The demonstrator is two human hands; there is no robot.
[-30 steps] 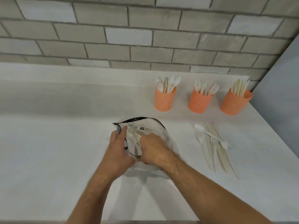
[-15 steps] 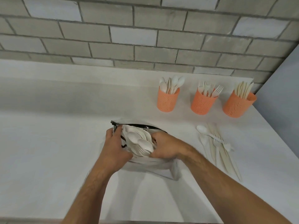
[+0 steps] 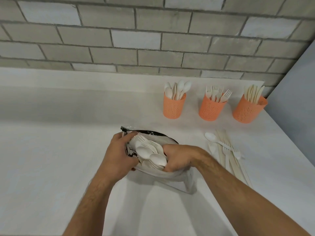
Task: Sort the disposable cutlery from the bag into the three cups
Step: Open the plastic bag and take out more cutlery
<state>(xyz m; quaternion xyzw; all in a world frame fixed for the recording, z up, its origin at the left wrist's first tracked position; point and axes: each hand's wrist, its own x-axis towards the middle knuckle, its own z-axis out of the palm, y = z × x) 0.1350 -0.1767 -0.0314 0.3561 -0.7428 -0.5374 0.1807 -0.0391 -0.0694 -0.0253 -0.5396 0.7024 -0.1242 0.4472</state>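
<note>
— Pulling a whole fistful at once, are you?

— Yes. My right hand (image 3: 177, 157) is clenched round a bundle of white plastic spoons and forks (image 3: 150, 152) at the mouth of the clear plastic zip bag with the black edge (image 3: 163, 172), and my left hand (image 3: 119, 154) grips the bag's rim to keep it open. The bag lies on the desk (image 3: 51, 159), right in front of me.

— What could spoil it?

— I reckon the bundle is too mixed and too loose. Fork tines may snag the soft plastic and drag the bag along, or a spoon may slip out and slide off.

— And the cups?

— Three orange perforated cups (image 3: 173, 106) stand in a row at the back right: spoons, forks, knives. The knife cup sits near the desk's right edge, so a careless reach could knock it.

— Anything else about?

— A loose pile of pale cutlery (image 3: 226, 150) lies right of the bag, on the same white desk. Behind is a grey brick wall (image 3: 153, 40), and a plain grey panel (image 3: 298, 99) on the right.
</note>
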